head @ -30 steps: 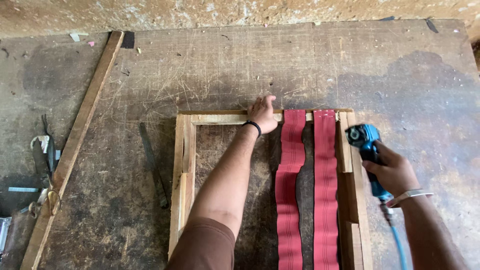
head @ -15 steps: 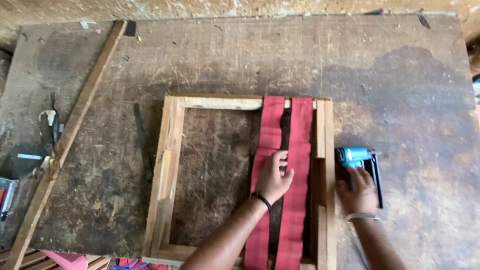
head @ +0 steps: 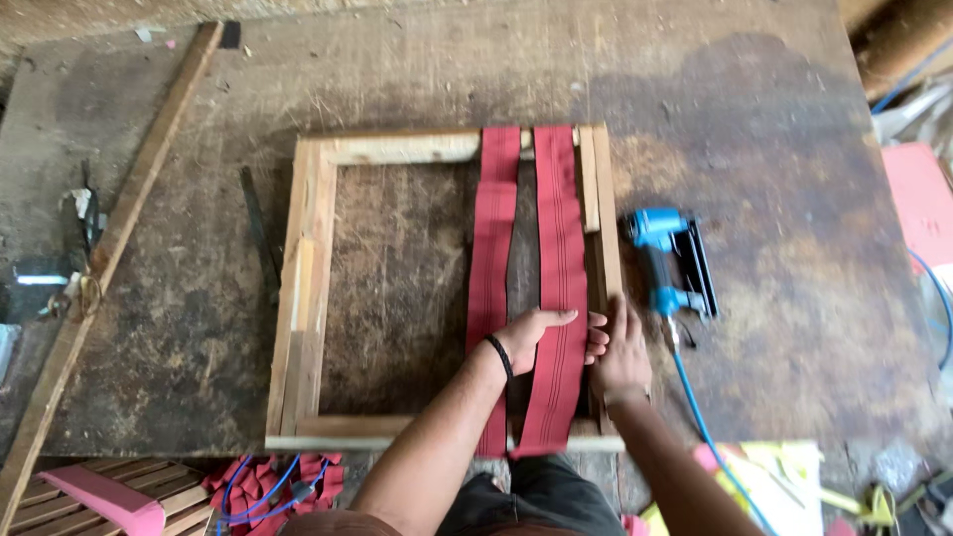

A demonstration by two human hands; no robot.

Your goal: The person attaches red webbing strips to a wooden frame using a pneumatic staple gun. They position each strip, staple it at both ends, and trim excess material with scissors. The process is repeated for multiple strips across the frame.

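A rectangular wooden frame (head: 308, 288) lies flat on the worn workbench (head: 774, 149). Two red webbing straps run from its far rail to its near rail: the left strap (head: 493, 238) and the right strap (head: 559, 228). My left hand (head: 541, 335) lies across both straps near the frame's near end, fingers spread and flat. My right hand (head: 620, 352) rests beside it on the frame's right rail, touching the right strap's edge. A blue pneumatic stapler (head: 670, 260) lies on the bench just right of the frame, out of either hand.
A blue air hose (head: 710, 437) trails from the stapler toward the near edge. A long wooden batten (head: 119, 238) lies diagonally at left, with small tools (head: 74, 288) by it. A dark flat bar (head: 260, 233) lies left of the frame. Red strap scraps (head: 278, 481) sit below.
The view shifted and the frame now sits lower. My right hand let go of the stapler, which lies on the bench, and moved onto the frame's right rail beside my left hand.
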